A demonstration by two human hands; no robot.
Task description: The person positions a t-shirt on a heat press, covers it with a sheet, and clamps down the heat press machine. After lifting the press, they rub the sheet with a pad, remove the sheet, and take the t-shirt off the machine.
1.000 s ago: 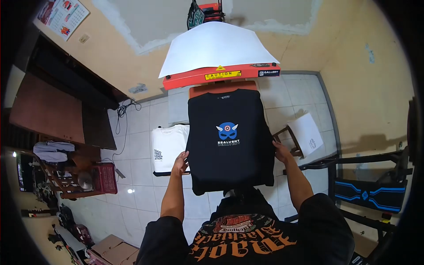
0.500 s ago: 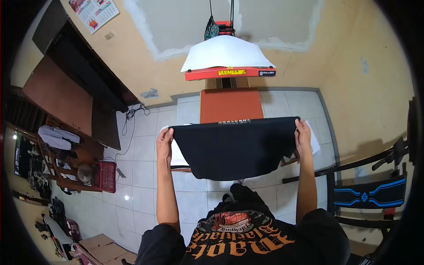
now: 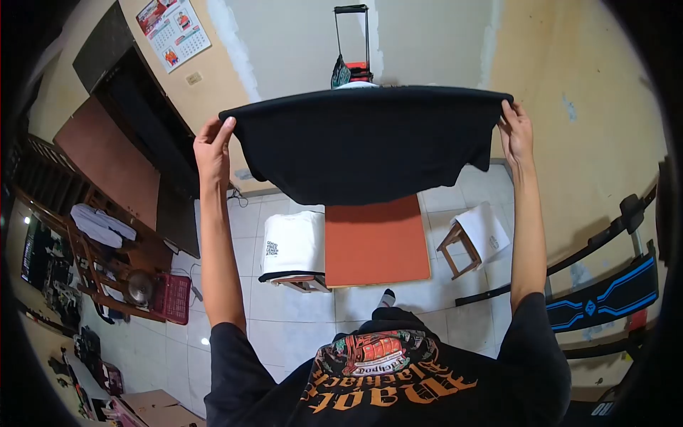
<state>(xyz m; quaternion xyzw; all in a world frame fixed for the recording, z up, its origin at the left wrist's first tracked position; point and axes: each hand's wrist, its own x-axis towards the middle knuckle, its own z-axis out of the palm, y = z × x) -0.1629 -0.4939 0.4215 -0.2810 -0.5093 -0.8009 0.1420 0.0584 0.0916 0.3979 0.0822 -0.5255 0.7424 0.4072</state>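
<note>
A black T-shirt (image 3: 363, 149) is stretched wide in the air in front of me, its lower part hanging loose. My left hand (image 3: 213, 146) pinches its upper left corner between thumb and fingers. At the upper right corner, my right hand (image 3: 517, 132) grips the cloth the same way. Below and behind the shirt lies the orange-brown lower plate (image 3: 377, 245) of a heat press. Most of the press's upper part is hidden by the shirt; only a bit of white (image 3: 356, 85) shows above the cloth.
Left of the plate, folded white shirts (image 3: 299, 238) with small print lie on a stool. To its right stands a wooden stool (image 3: 459, 252) with white sheets (image 3: 485, 228). Exercise equipment (image 3: 590, 302) is at far right, a red crate (image 3: 171, 299) at left.
Both hands have risen and moved forward and apart, carrying the black shirt up from over the plate's near side. It now covers the press's upper part, and the plate and stools show below.
</note>
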